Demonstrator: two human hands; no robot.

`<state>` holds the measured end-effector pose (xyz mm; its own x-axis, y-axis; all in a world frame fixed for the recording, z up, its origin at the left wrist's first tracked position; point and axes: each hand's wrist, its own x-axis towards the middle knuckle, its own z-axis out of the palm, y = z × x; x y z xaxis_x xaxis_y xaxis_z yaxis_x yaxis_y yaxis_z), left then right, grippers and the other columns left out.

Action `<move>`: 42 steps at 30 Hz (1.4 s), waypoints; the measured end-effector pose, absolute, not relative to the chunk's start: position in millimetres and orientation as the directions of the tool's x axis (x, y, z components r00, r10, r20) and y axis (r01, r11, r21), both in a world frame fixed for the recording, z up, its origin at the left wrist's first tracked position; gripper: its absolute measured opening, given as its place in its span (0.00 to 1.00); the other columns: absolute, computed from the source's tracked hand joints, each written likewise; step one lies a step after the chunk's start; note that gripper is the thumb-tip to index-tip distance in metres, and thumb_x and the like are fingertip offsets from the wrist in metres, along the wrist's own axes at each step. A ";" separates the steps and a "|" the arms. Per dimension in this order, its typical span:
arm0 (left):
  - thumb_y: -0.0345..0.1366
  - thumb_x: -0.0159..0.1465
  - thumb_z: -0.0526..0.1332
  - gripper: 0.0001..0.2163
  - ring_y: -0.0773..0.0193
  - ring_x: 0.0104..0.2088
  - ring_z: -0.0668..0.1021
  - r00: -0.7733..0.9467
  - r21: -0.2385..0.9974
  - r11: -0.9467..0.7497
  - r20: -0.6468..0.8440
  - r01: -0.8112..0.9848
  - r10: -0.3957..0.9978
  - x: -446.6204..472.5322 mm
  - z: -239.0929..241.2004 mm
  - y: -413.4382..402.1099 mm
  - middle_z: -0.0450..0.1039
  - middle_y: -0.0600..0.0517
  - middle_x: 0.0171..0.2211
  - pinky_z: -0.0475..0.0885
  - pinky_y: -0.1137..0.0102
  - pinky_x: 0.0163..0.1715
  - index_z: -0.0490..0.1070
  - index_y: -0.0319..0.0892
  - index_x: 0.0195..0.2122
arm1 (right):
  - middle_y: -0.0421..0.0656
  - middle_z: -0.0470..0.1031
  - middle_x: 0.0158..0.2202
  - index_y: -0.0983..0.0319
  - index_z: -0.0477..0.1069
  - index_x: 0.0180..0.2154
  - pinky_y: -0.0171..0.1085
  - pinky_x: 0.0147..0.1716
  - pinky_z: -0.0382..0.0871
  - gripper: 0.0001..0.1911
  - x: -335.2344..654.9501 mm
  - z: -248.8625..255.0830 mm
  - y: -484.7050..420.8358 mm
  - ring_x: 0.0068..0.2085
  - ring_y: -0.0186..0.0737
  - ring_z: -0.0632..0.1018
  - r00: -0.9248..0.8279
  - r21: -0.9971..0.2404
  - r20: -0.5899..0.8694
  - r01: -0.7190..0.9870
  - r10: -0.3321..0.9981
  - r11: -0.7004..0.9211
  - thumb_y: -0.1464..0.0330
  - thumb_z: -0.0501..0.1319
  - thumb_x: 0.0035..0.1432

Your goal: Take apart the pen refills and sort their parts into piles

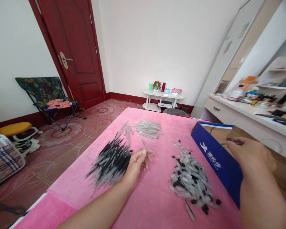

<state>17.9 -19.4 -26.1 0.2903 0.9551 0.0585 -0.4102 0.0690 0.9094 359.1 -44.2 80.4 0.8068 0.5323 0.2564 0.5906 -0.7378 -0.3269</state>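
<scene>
Refills of thin black plastic (109, 162) lie heaped on the pink cloth (152, 197) against my loosely curled, empty-looking left hand (135, 165); they look light, slick and bendy, best pinched mid-shaft; my right hand (250, 156) hovers over the blue cardboard box (216, 157), its grip unclear.

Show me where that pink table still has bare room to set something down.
The widest bare pink cloth lies in the middle, between the left hand and the pile of caps. More lies at the far edge, beyond the clear tubes. Crowded: the strip between the caps and the blue box, and around the black refills.
</scene>
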 end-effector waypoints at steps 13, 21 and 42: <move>0.46 0.58 0.54 0.16 0.76 0.15 0.56 0.010 0.883 -0.158 0.181 -0.443 0.983 10.7 -8.9 -12.7 0.57 0.57 0.15 0.50 0.75 0.17 0.71 0.36 0.29 | 0.46 0.74 0.31 0.60 0.73 0.29 0.36 0.28 0.59 0.14 245.5 78.9 -23.5 0.31 0.41 0.71 0.141 -0.301 0.422 0.954 0.896 -0.009 0.59 0.53 0.50; 0.45 0.57 0.55 0.14 0.76 0.14 0.52 -0.153 0.800 -0.252 0.200 -0.545 0.968 -17.4 7.7 6.1 0.52 0.60 0.15 0.46 0.76 0.15 0.68 0.38 0.31 | 0.48 0.68 0.43 0.60 0.72 0.39 0.40 0.42 0.59 0.14 142.1 11.4 -20.5 0.46 0.45 0.65 -0.340 -0.236 0.141 0.901 0.930 0.365 0.71 0.57 0.47; 0.46 0.55 0.57 0.17 0.76 0.15 0.51 0.111 0.927 -0.057 0.105 -0.370 0.988 10.6 -4.1 -13.0 0.50 0.60 0.14 0.44 0.76 0.16 0.71 0.34 0.34 | 0.42 0.74 0.27 0.66 0.73 0.30 0.35 0.35 0.62 0.13 144.7 35.4 -18.0 0.32 0.36 0.72 -0.213 -0.973 0.072 0.200 0.974 0.115 0.63 0.58 0.48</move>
<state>10.6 -13.0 -4.1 0.1106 0.9883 0.1050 -0.3696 -0.0572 0.9274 144.7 -18.0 35.4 -0.2133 0.9744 0.0718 0.1996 0.1154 -0.9731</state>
